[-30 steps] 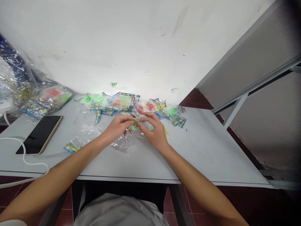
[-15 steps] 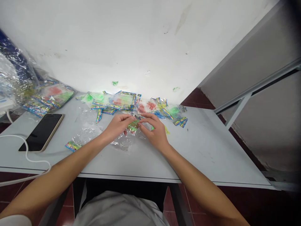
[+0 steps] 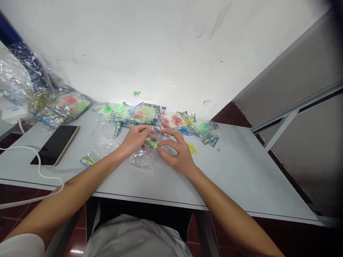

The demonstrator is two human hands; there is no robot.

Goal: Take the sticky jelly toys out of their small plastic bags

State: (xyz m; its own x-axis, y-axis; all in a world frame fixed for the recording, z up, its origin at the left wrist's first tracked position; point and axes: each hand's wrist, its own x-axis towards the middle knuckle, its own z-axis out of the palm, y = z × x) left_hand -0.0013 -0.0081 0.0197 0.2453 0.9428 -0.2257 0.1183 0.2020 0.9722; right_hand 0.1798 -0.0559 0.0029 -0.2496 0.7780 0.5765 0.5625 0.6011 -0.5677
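My left hand and my right hand meet over the middle of a grey table. Between their fingertips is a small green piece, pinched from both sides. Under the hands lies a crumpled clear plastic bag. Just beyond the fingers, a row of small colourful packets with green and red contents stretches along the wall. A small yellow-green bit lies right of my right hand.
A black phone lies at the left with a white cable looping off the table's edge. More packets in clear plastic bags pile at the far left. One loose packet lies near my left forearm. A metal frame stands right.
The view shifted slightly, so everything sits a little further right. My hands stayed together on the green piece, with the right fingers spread a bit more.
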